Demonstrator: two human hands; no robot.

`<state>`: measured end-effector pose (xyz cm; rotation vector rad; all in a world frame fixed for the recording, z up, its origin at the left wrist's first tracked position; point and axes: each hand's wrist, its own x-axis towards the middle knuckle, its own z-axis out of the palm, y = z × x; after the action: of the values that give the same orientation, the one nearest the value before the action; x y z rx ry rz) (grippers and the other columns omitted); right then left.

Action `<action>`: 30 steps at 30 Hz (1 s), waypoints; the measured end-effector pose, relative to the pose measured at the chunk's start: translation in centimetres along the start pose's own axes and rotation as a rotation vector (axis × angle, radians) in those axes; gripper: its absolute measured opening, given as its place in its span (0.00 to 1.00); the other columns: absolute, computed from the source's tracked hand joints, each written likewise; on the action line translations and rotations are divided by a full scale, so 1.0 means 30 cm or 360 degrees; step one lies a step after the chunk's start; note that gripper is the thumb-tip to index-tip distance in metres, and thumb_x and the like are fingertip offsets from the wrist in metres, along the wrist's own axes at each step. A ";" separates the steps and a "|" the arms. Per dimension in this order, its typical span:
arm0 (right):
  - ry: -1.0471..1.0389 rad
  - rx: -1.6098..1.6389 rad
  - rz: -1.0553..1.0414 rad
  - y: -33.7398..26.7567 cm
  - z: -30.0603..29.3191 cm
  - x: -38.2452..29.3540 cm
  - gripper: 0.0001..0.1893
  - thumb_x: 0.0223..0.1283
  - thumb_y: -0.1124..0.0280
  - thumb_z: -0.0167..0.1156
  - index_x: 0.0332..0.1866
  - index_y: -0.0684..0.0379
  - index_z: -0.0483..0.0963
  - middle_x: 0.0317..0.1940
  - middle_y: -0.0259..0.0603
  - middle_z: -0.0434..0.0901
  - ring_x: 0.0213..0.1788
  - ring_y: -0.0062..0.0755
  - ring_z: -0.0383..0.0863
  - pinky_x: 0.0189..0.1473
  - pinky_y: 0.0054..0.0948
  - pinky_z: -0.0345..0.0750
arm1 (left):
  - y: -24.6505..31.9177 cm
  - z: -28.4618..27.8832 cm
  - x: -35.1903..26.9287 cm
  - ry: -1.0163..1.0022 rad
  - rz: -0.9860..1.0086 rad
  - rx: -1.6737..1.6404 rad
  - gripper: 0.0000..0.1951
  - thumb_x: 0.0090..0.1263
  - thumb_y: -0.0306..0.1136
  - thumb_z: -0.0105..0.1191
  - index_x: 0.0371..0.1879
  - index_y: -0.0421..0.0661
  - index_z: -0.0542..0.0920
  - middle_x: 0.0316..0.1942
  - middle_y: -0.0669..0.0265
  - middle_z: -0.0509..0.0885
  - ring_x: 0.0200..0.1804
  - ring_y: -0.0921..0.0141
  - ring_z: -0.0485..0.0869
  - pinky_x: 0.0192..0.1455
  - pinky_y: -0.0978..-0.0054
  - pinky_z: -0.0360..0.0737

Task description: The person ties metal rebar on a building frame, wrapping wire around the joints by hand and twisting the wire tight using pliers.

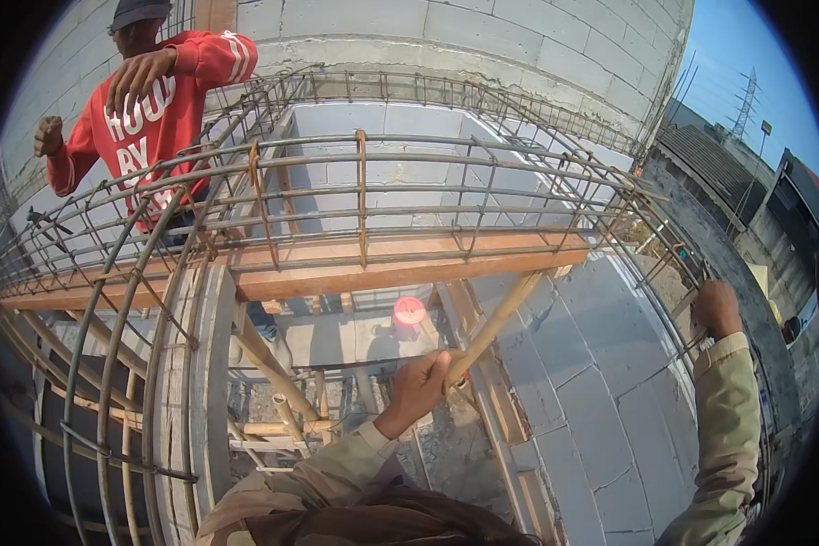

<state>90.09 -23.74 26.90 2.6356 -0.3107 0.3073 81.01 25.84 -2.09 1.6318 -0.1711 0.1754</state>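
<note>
My left hand (416, 389) is closed around a slanting bamboo pole (495, 327). The pole's upper end meets the underside of an orange-brown timber beam (409, 266). Out to the right, my right hand (716, 308) is curled at a steel rebar cage (662, 256) running along the top of the grey block wall (587, 389). Its fingers wrap a bar there, partly hidden by the hand itself. Another rebar cage (362, 198) of tied bars and stirrups lies across in front of me, over the timber beam.
A person in a red sweatshirt (157, 123) stands beyond the cage at upper left. Upright bars and a wooden post (211, 382) rise at left. Below are bamboo props (273, 368), a plank platform (327, 334) and a bucket with a pink-red lid (409, 311).
</note>
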 end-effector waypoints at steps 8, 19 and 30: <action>0.0307 -0.0080 0.0060 0.029 0.032 0.032 0.07 0.54 0.73 0.61 0.32 0.62 0.85 0.40 0.58 0.87 0.44 0.62 0.88 0.46 0.51 0.85 | 0.088 -0.088 0.042 0.0095 0.0171 -0.0250 0.23 0.89 0.45 0.39 0.57 0.41 0.85 0.18 0.72 0.77 0.25 0.80 0.76 0.33 0.76 0.74; 0.0254 0.0114 0.0102 0.013 0.034 0.061 0.11 0.55 0.64 0.69 0.34 0.63 0.86 0.38 0.62 0.87 0.45 0.63 0.87 0.49 0.55 0.82 | 0.141 -0.100 0.037 0.0163 0.0220 -0.0348 0.21 0.89 0.42 0.40 0.54 0.41 0.86 0.17 0.75 0.74 0.22 0.83 0.73 0.31 0.79 0.73; 0.0924 0.0329 -0.0313 -0.243 -0.289 -0.157 0.31 0.65 0.58 0.69 0.66 0.71 0.75 0.56 0.62 0.83 0.58 0.58 0.83 0.62 0.48 0.77 | 0.279 -0.202 0.060 0.0156 0.0105 -0.1018 0.26 0.90 0.45 0.35 0.54 0.37 0.84 0.19 0.75 0.72 0.21 0.84 0.63 0.26 0.84 0.61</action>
<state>86.19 -12.56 30.09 2.5974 0.1799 1.0500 80.90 31.30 6.86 0.9796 -0.1827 0.2238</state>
